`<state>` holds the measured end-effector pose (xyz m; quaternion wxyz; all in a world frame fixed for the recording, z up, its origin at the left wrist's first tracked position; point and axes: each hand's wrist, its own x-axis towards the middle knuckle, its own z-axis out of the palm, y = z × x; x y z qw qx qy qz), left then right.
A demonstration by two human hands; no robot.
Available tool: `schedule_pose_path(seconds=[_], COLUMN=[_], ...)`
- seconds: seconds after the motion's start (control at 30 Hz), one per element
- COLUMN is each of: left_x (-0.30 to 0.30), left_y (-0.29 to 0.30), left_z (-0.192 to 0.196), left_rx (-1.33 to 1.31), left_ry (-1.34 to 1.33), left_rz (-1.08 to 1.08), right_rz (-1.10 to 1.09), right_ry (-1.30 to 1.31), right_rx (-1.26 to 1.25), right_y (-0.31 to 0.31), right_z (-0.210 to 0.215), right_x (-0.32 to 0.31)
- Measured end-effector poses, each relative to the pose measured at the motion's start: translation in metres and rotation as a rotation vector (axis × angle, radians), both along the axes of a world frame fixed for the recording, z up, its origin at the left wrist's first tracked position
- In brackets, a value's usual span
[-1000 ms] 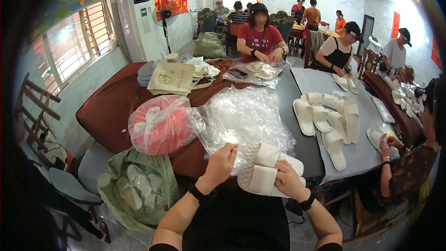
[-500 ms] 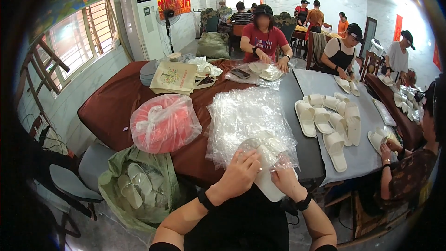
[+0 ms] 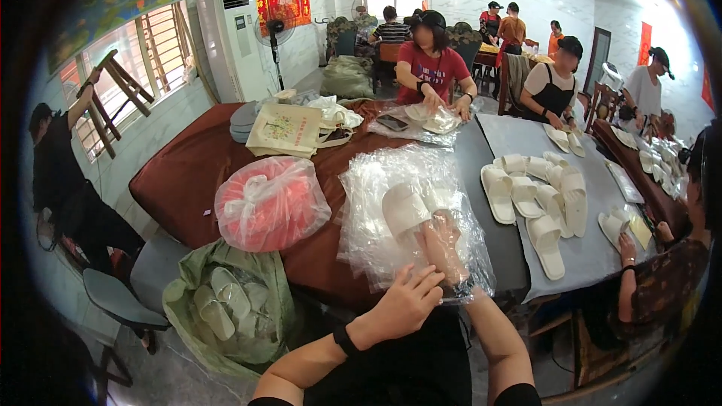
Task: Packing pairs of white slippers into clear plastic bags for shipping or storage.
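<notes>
A pair of white slippers (image 3: 405, 212) lies inside a clear plastic bag (image 3: 475, 259), on a pile of similar bags. My right hand (image 3: 445, 249) is inside the bag up to the wrist, its fingers closed on the slippers and partly blurred by the film. At the bag's near opening, beside my right wrist, my left hand (image 3: 410, 295) pinches the edge of the plastic. The slippers' soles are mostly hidden by my right hand and the shiny film.
Loose white slippers (image 3: 547, 246) are grouped on the grey tabletop to the right. A pink bundle in plastic (image 3: 272, 203) sits left of the pile. Below it, a green sack (image 3: 183, 325) holds bagged slippers. Co-workers sit opposite and at right; a person (image 3: 64, 169) at left holds a wooden stool (image 3: 113, 101).
The slippers have gone into the bag, with my right hand now inside it. My left hand has moved down to the bag's opening. At left, a person has appeared, holding the stool.
</notes>
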<state>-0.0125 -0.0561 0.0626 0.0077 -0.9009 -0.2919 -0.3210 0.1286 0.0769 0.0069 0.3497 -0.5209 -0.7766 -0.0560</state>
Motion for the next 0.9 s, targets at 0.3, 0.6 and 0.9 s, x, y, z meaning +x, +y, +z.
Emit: schedule_pose_path(seconds=[0.3,0.6,0.9], left_x=[-0.002,-0.035,-0.048], left_y=[-0.023,-0.016,0.019], left_z=[-0.031,-0.040,-0.078], left_rx=[-0.108,-0.395,-1.016], left_ry=[0.149,-0.528,-0.687], left_rz=[-0.013,0.235,0.466], right_rz=[-0.064,0.077,-0.152], right_ry=[-0.094,0.035,0.647], right_rx=[-0.137,-0.137,-0.480], right_y=[0.048,-0.030,-0.139], right_z=[-0.058,-0.032,-0.051], right_x=[-0.016,0.023,0.172])
